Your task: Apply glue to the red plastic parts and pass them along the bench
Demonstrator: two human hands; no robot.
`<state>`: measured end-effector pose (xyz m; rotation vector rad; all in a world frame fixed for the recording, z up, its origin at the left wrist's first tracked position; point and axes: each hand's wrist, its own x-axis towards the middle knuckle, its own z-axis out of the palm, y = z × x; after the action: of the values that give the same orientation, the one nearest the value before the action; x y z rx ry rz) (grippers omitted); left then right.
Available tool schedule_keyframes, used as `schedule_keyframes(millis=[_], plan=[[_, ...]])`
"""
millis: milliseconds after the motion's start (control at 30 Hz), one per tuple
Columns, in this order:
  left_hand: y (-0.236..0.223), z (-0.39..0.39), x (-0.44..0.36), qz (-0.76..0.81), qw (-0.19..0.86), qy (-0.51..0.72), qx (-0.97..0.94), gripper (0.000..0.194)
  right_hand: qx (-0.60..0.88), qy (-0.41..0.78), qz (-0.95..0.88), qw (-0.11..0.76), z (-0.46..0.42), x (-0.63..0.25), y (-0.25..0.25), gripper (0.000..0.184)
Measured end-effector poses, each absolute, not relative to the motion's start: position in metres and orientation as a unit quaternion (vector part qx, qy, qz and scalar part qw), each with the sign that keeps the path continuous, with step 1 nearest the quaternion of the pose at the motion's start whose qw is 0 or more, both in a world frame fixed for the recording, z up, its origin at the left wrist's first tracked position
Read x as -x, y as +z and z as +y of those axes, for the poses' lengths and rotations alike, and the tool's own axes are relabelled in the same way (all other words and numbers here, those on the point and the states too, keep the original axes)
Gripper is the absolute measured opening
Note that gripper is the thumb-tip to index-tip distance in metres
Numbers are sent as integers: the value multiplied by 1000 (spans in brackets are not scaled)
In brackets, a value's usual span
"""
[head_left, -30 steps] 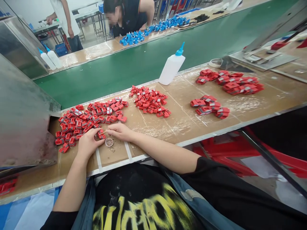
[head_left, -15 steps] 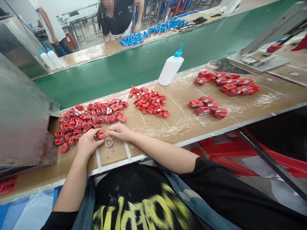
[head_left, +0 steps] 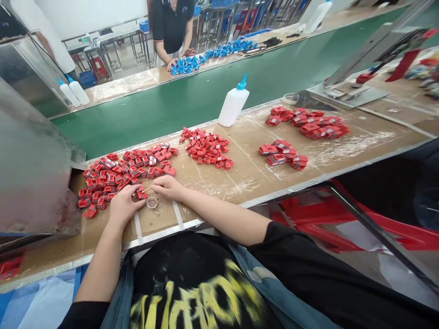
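Dish (head_left: 152,203): small, round, clear, on the bench (head_left: 159,224) at 12 o'clock, just below my hands and between two strips of white tape (head_left: 138,228). Something glossy lies in the bottom, too small to tell what. Bottle (head_left: 233,106): white squeeze type with a blue nozzle, upright near the bench's far edge at 1 o'clock; contents not readable through the wall. Two similar bottles (head_left: 68,91) stand on the far bench (head_left: 116,87) beyond the green belt (head_left: 144,121), around 11 o'clock.

Red part (head_left: 141,194): small, blocky, with a pale patch on its face, held at 12 o'clock just off the big pile (head_left: 120,176). It looks the same as the others around it. My left hand (head_left: 124,204) curls over it, fingers clamped on it. My right hand (head_left: 168,187) sits beside it, thumb and forefinger together on a thin pale stick (head_left: 147,188). The stick's tip is at the red part; touching or just short, I cannot tell.

Three more red piles lie out toward 12 to 2 o'clock. Across the belt, a co-worker (head_left: 171,27) has hands at blue parts (head_left: 185,66).
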<state>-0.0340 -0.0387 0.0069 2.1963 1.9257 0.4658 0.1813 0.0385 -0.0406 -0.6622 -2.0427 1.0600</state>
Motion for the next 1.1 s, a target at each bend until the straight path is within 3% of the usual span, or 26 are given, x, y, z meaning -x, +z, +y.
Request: schedule_keyframes(millis=[300, 433, 567, 867, 1100], plan=[[10, -36, 46, 681, 184, 376, -600, 63, 209, 301, -897, 246, 19, -196, -15, 45], [21, -37, 44, 636, 229, 486, -555, 70, 295, 166, -921, 194, 27, -209, 7, 58], [23, -29, 41, 573, 301, 539, -539, 71, 466, 86, -860, 189, 86, -249, 40, 44], [27, 18, 21, 507, 356, 570, -540, 65, 476, 103, -870, 74, 192, -274, 70, 16], [13, 27, 14, 464, 403, 556, -560, 68, 441, 130, -876, 142, 206, -265, 58, 19]])
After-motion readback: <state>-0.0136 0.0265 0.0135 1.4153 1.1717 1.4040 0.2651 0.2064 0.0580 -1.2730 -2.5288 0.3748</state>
